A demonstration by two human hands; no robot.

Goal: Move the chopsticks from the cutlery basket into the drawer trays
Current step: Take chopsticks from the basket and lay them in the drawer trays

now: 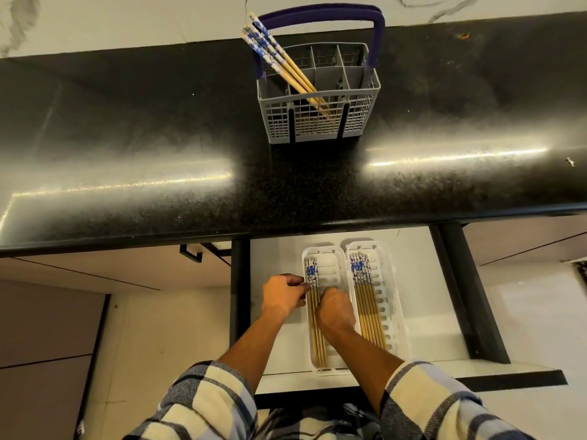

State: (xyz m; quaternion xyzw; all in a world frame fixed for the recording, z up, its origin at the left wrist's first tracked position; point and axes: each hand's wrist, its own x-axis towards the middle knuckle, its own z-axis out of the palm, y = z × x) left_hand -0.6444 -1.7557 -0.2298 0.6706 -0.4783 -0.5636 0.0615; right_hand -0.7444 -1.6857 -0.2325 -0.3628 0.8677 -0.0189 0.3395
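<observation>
Both hands are working inside the open drawer (413, 281), over the left tray (330, 265) of two white slotted trays lying side by side. The left hand (283, 295) is curling its fingers and pinching the bundle of chopsticks in the left tray (314, 309) from the outer side, just below their blue-and-white patterned ends; the right hand (335, 308) is curled knuckles-up over the same bundle from the inner side, though whether its fingers are actually gripping the sticks cannot be told. These chopsticks are lying flat, their long axis running straight away from the person — patterned ends pointing beyond the fingertips toward the counter, plain bamboo tips pointing back toward the wrists. To the right of the right hand, the right tray (392, 296) is holding a second bundle (365, 293) lying the same way. Well beyond the fingers, on the black speckled counter (158, 138), the grey cutlery basket (317, 122) with its purple handle (317, 14) is holding the remaining chopsticks (279, 58) — leaning up and to the left, patterned ends uppermost. No readable writing is showing anywhere.
</observation>
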